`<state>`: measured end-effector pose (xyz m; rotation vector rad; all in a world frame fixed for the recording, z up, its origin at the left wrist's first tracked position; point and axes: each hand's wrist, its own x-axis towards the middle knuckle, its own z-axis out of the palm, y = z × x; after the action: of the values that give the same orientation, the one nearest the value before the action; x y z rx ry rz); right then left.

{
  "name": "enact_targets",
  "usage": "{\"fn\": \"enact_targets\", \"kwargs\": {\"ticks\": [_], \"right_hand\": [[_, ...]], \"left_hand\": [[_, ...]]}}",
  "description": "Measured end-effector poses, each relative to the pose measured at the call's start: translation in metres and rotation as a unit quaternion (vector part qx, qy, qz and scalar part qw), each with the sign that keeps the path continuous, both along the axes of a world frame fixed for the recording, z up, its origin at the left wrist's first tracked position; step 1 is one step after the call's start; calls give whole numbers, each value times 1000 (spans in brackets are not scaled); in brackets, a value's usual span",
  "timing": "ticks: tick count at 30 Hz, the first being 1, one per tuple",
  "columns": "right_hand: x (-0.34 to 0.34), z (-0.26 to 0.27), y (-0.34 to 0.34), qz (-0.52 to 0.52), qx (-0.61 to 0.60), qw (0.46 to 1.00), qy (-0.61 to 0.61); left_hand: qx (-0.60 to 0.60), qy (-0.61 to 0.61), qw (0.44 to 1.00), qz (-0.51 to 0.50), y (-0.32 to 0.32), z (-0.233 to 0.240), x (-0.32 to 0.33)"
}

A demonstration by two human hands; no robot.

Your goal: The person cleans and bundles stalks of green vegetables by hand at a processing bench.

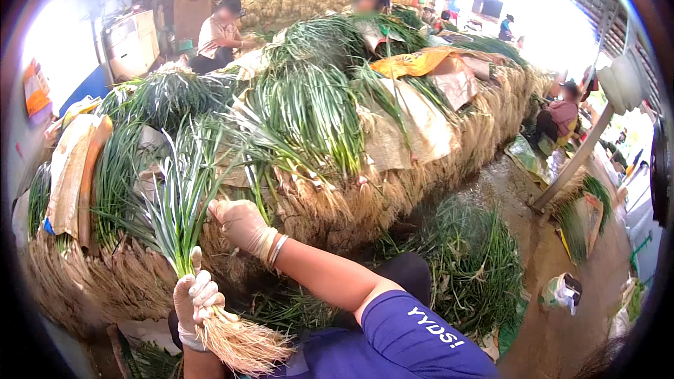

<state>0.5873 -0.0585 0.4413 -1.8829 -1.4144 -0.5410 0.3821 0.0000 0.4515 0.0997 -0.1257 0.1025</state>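
Observation:
My left hand (199, 295), in a pale thin glove, is closed around the white stems of a bunch of green onions (181, 221). The leaves point up and away, and the tan roots (245, 341) hang out below the fist toward my lap. My right hand (239, 222), gloved as well, is raised beside the leaves, to the right of the bunch. Its fingers are bent; whether a leaf is pinched between thumb and finger cannot be told. Just beyond it, more green onions (316, 121) lie on a long stack with their roots facing me.
Woven sacks (429, 121) partly cover the stack. Loose green leaves (463, 268) are heaped on the floor at my right. A slanting post (574, 158) stands farther right, near a small covered bundle (579, 221). Several people sit or stand around the stack, one seated person (218, 37) at the back left.

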Motion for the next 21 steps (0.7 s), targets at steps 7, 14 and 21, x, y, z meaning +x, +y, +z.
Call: {"fn": "enact_targets", "kwargs": {"ticks": [7, 14, 21], "right_hand": [[34, -24, 10, -220, -71, 948, 218], [38, -43, -85, 20, -118, 939, 323], [104, -24, -138, -26, -3, 948, 318]], "left_hand": [[12, -28, 1000, -7, -6, 7, 10], [237, -15, 965, 114, 4, 16, 12], [227, 94, 959, 141, 24, -29, 53]]}}
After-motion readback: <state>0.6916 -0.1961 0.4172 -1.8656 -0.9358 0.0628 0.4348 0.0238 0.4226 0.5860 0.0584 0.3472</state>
